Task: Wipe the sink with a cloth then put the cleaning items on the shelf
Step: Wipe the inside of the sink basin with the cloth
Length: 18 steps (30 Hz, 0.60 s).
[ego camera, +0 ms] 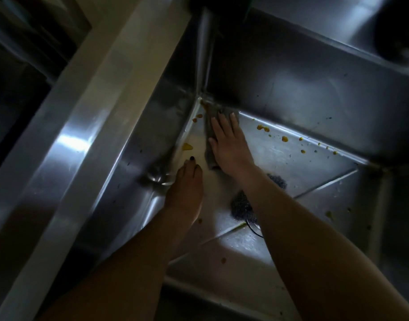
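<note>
**Steel sink basin, dim light: cloth pressed flat in the far corner**

The stainless steel sink (303, 93) fills most of the frame. Its walls are brushed and dull, and its floor is creased by diagonal drainage folds that catch the light. A broad, pale, smooth ledge (101, 89) runs diagonally across the upper left of the frame, along the basin's edge.

Your right hand (229, 144) lies palm-down at the centre of the frame, fingers straight and slightly spread. It is not clenched; it presses on a grey cloth (211, 158). The cloth is folded into a long strip with a soft, matte surface. It lies on the sink floor, and its upper end reaches into the corner where the two walls meet.

Your left hand (187, 186) is just left of the cloth and clear of it. Its fingers are straight and close together, the nails are dark, and it holds nothing. The tips are close to the foot of the left wall; I cannot tell whether they touch it.

Orange-yellow spots (262, 128), glossy and irregular, dot the seam along the back wall towards the right of the frame. A larger yellow blot (187, 147) sits just above your left fingertips.

A dark, coarse wire scrubber (241, 207) lies on the floor at lower centre, partly hidden by your right forearm. It lies beside the drain (254, 225), of which only a part shows.
</note>
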{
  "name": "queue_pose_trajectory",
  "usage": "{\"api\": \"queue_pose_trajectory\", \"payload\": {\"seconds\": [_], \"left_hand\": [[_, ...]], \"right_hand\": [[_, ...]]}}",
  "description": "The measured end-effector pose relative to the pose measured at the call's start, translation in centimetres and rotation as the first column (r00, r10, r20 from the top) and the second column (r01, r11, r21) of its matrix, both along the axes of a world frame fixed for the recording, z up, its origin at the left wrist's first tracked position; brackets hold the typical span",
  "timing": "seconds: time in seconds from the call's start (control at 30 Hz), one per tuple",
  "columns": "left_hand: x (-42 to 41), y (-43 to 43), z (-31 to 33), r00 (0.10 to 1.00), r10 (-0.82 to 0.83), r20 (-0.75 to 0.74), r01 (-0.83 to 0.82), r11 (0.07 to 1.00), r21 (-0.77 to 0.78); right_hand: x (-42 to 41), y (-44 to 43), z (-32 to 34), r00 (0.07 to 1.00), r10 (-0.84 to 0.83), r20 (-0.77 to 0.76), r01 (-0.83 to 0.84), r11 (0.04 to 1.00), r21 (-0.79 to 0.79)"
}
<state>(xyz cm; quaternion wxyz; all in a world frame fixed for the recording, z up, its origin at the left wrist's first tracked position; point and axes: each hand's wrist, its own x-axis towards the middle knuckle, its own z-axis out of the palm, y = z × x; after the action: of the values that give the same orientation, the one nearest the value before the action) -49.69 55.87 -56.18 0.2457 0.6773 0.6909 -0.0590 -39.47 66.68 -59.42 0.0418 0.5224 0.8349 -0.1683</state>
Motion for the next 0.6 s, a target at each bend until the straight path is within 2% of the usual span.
{"api": "queue_pose_trajectory", "payload": {"seconds": [0.07,0.2,0.33,0.5,0.6], "left_hand": [[-0.1,-0.1,0.3,0.995,0.076,0.062,-0.074,0.996,-0.045],[0.1,-0.1,0.2,0.994,0.088,0.072,-0.084,0.995,-0.057],[0.2,-0.1,0.2,0.999,0.047,0.011,-0.046,0.998,-0.052],[0.3,-0.1,0.5,0.988,0.129,0.088,-0.121,0.988,-0.095],[0.4,-0.3,0.1,0.998,0.059,-0.01,-0.059,0.998,-0.036]], "right_hand": [[0.7,-0.8,0.1,1.0,-0.008,0.012,0.008,1.0,0.002],[1.9,-3.4,0.0,0.994,-0.011,0.11,0.015,0.999,-0.037],[1.3,-4.7,-0.3,0.991,-0.076,0.106,0.081,0.995,-0.049],[0.0,-2.4,-0.6,0.992,-0.127,0.014,0.127,0.992,-0.027],[-0.5,-0.2,-0.7,0.991,-0.134,0.025,0.134,0.991,0.008]]}}
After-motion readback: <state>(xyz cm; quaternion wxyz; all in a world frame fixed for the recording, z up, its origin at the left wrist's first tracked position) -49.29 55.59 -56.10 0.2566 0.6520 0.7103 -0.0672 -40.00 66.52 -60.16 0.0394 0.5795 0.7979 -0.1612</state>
